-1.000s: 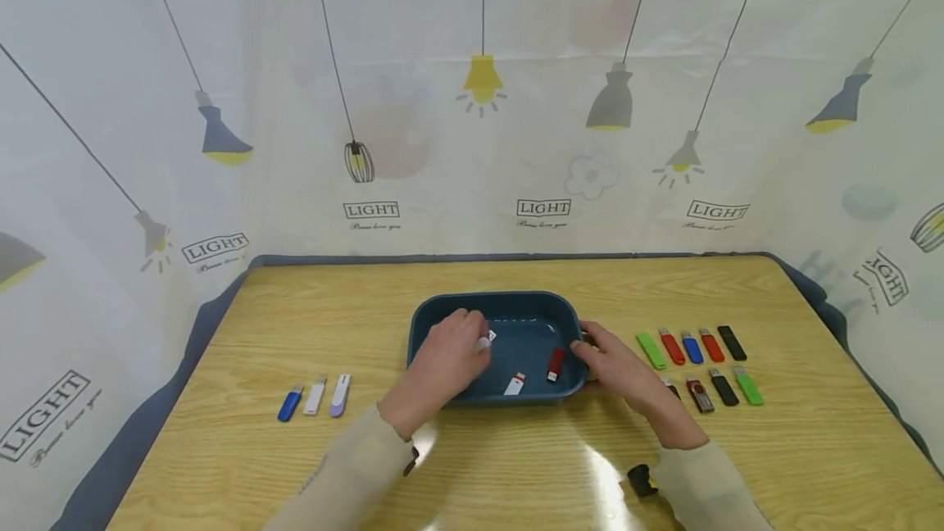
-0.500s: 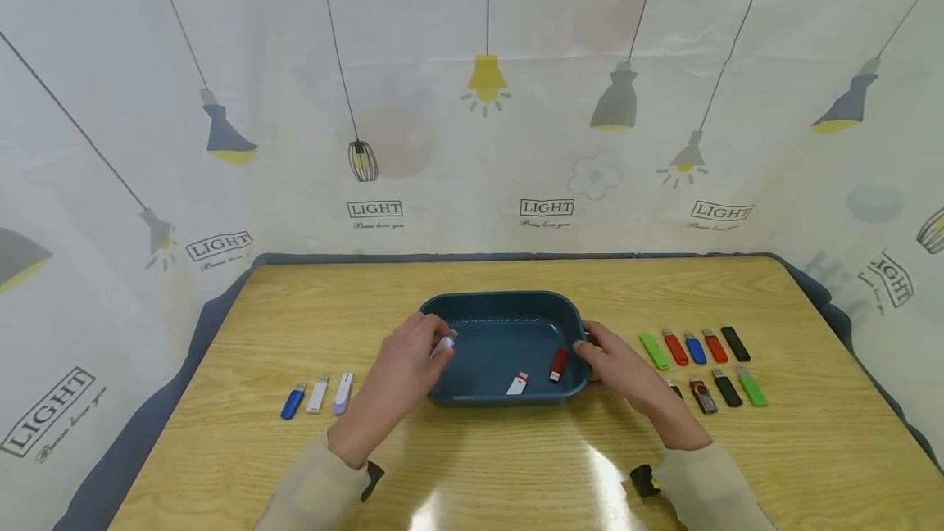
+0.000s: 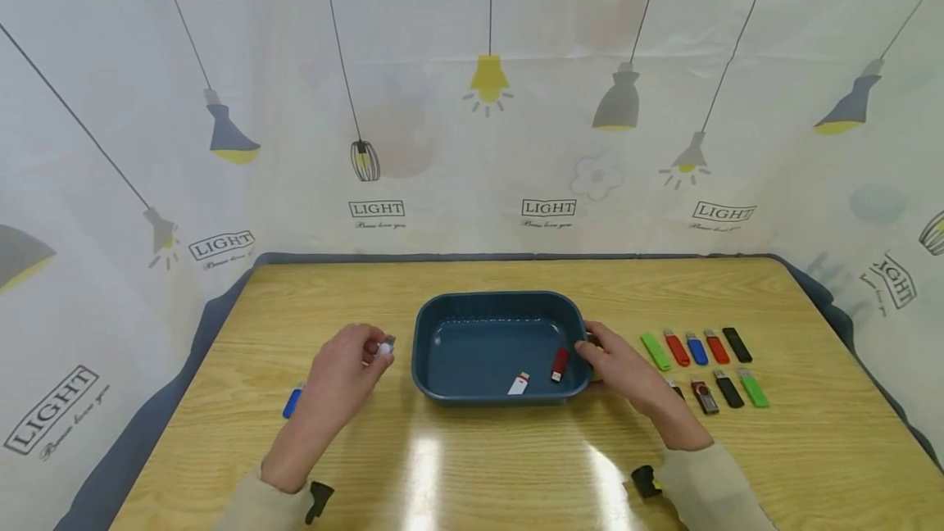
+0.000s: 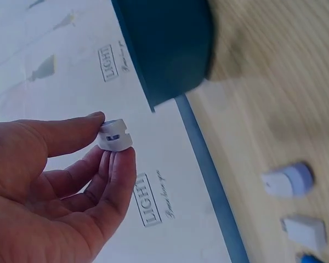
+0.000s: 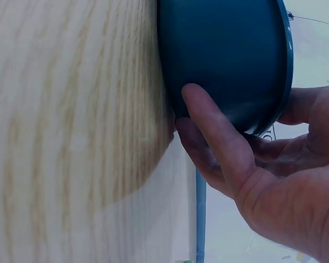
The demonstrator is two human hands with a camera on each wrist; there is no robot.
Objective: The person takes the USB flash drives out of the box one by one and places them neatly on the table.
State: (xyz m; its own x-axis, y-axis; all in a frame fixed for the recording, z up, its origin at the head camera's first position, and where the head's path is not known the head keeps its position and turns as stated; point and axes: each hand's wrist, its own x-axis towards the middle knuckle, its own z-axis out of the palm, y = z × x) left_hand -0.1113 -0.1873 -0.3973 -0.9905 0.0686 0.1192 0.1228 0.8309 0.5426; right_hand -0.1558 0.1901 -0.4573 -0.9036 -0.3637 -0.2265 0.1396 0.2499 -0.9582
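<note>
My left hand (image 3: 341, 379) pinches a white USB stick (image 4: 115, 136) between thumb and fingertips, above the table to the left of the dark blue basin (image 3: 479, 351). Its metal plug (image 3: 390, 340) points away from me. On the basin's right end, my right hand (image 3: 618, 365) grips the wall, thumb at the rim and fingers against the outside. Two sticks lie in the basin: a white one with a red band (image 3: 519, 384) and a dark red one (image 3: 560, 365).
Left of the basin lie a blue stick (image 4: 310, 258), a white stick (image 4: 305, 231) and a white-and-purple stick (image 4: 288, 181). To the right, several sticks form two rows, including a green stick (image 3: 655, 351) and a black stick (image 3: 737, 345). A printed curtain (image 3: 457, 154) surrounds the table.
My left hand has lifted the white USB stick out of the basin and carried it left, now covering the two white sticks on the table in the head view. My right hand stays on the basin.
</note>
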